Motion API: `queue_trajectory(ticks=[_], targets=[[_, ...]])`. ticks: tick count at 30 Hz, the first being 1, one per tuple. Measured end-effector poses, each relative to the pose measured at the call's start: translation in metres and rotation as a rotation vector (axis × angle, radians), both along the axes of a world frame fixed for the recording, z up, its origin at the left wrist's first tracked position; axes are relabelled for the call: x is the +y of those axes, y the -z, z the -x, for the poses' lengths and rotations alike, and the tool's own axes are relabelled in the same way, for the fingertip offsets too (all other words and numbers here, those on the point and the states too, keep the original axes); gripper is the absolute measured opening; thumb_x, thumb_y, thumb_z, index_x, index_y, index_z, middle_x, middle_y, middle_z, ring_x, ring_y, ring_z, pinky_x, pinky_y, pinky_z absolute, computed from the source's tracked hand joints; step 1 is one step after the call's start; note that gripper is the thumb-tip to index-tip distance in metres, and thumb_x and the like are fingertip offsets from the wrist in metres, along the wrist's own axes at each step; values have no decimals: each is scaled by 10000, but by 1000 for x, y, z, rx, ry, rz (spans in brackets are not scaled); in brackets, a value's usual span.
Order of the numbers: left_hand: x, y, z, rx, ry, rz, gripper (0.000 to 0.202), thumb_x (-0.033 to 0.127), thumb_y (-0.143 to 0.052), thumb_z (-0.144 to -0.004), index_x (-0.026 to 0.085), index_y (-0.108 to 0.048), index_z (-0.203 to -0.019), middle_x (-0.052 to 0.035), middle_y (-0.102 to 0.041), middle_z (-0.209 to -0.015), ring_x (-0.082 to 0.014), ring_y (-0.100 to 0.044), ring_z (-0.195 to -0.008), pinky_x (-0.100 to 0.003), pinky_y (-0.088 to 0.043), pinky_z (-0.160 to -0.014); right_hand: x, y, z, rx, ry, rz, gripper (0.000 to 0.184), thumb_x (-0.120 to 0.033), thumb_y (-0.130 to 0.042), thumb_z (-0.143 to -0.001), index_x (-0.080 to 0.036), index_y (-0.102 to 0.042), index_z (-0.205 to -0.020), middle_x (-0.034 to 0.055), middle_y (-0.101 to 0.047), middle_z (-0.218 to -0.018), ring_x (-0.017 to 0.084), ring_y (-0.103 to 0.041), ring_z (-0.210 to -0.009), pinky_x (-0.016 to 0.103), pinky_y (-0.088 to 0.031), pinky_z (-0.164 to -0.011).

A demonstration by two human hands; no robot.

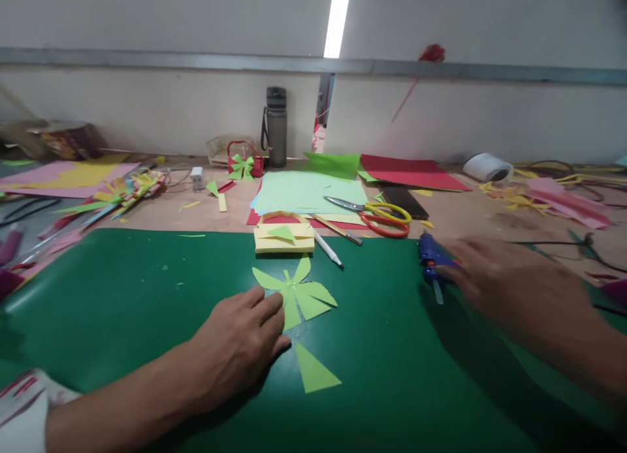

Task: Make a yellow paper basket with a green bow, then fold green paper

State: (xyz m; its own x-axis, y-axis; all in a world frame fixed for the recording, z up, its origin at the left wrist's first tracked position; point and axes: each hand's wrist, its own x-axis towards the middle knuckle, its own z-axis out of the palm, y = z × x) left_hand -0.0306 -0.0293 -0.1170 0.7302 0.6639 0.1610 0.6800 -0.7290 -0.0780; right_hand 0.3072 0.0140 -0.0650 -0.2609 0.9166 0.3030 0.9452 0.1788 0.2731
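A light green paper bow (307,301) lies on the green mat (372,374), with a shiny blob like glue at its centre. My left hand (247,329) is closed at its left edge, fingers curled onto the paper; the covered part is hidden. At the mat's far right edge, my right hand (494,277), slightly blurred, grips a blue hot glue gun (430,254) with a clear glue stick poking out towards me. Below the bow lies a loose green paper triangle (316,371). Just beyond the bow sits a small yellow paper bag (284,241) with a green scrap on it.
Beyond the mat are a white pen (328,249), a craft knife (337,230), scissors (386,217) and stacked paper sheets (308,192). A grey bottle (277,130) stands by the wall near a red paper bag (252,167). A cable (543,243) runs behind my right hand.
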Motion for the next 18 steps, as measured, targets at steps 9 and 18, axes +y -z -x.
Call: queue_trajectory(ticks=[9,18], targets=[[2,-1,4,-71,-9,48,286,305,-411,-941,166,-608,-787,-84,-631,-856,-212,-529,-729,-338,-466,-610,31,5,110,603,-347,749,170,-214,-532,-811,-153,-688,-779,32,-685,-726,147,-602,-648,243,-412,-583],[47,-16,9,-229,-153,188,248,133,-416,-872,162,-643,-967,-69,-669,-839,-181,-622,-760,-261,-477,-642,64,19,133,633,-251,758,242,-101,-465,-774,-138,-675,-889,24,-663,-744,117,-593,-607,206,-413,-522]])
